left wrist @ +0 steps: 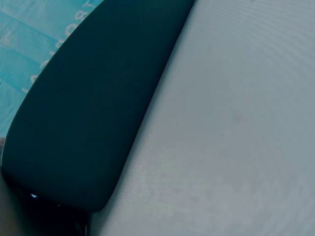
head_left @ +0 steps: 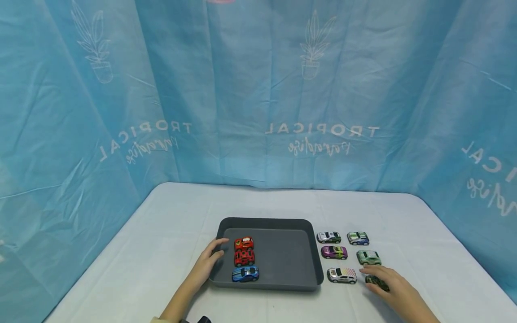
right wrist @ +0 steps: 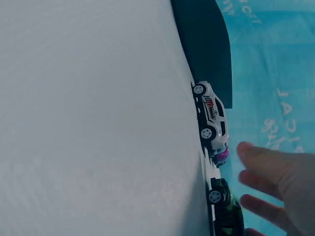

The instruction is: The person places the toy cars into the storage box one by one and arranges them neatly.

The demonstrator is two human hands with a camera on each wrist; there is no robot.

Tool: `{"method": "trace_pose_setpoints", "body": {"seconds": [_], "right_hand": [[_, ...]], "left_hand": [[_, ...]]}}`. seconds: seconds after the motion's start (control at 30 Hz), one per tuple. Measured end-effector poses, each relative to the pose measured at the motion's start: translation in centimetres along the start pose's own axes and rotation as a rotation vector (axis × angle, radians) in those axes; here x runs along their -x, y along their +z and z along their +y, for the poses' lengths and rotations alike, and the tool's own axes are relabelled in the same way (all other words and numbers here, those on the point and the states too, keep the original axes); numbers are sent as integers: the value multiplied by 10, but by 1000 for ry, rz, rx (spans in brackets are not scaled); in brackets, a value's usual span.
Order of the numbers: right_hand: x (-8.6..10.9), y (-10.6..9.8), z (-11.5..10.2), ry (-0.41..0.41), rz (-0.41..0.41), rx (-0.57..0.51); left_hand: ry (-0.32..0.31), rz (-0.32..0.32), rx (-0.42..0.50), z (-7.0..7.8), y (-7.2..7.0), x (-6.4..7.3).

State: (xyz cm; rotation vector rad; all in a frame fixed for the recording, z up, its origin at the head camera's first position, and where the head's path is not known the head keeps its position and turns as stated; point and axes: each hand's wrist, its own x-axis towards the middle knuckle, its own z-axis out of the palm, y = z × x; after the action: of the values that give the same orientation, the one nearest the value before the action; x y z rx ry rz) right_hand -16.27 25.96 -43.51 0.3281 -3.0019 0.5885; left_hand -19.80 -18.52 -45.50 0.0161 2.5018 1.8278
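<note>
My left hand [head_left: 204, 264] rests at the left rim of a dark grey tray [head_left: 282, 281], its fingers reaching over the edge. Inside, along the tray's left side, are two red toy cars [head_left: 244, 243] and a blue toy car [head_left: 245, 274]. My right hand [head_left: 392, 285] is held above a dark camouflage toy car [right wrist: 227, 211], partly covering it in the head view; thumb and fingers are spread. Left of that car stands a white toy car [head_left: 342, 275] with a printed pattern. In the left wrist view the tray's side [left wrist: 93, 108] hides nearly all of the hand.
Right of the tray stand more toy cars: a purple one [head_left: 334, 252], a white-and-black one [head_left: 329, 237], a green-and-white one [head_left: 358, 238] and a pale green one [head_left: 369, 257]. A white cloth [head_left: 194, 206] covers the table. Blue printed curtains [head_left: 250, 98] hang around it.
</note>
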Motion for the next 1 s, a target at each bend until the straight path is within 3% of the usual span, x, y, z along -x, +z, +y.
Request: {"method": "trace_pose_setpoints", "body": {"seconds": [0.13,0.4,0.53,0.6,0.8,1.0], "right_hand": [[-2,3,7,38,-67,15],[-1,-3,22,69,-103,86],[-1,-5,35,97,-190,34],[0,-6,41,70,-213,4],[1,-5,53,-158,-159,44],[-1,-6,48,-58,-201,22]], "left_hand": [[1,-1,0,0,0,0],[0,-2,0,0,1,0],[3,0,-3,0,0,0],[7,2,-3,0,0,0],[8,-1,0,0,0,1],[11,0,-1,-1,-1,0]]}}
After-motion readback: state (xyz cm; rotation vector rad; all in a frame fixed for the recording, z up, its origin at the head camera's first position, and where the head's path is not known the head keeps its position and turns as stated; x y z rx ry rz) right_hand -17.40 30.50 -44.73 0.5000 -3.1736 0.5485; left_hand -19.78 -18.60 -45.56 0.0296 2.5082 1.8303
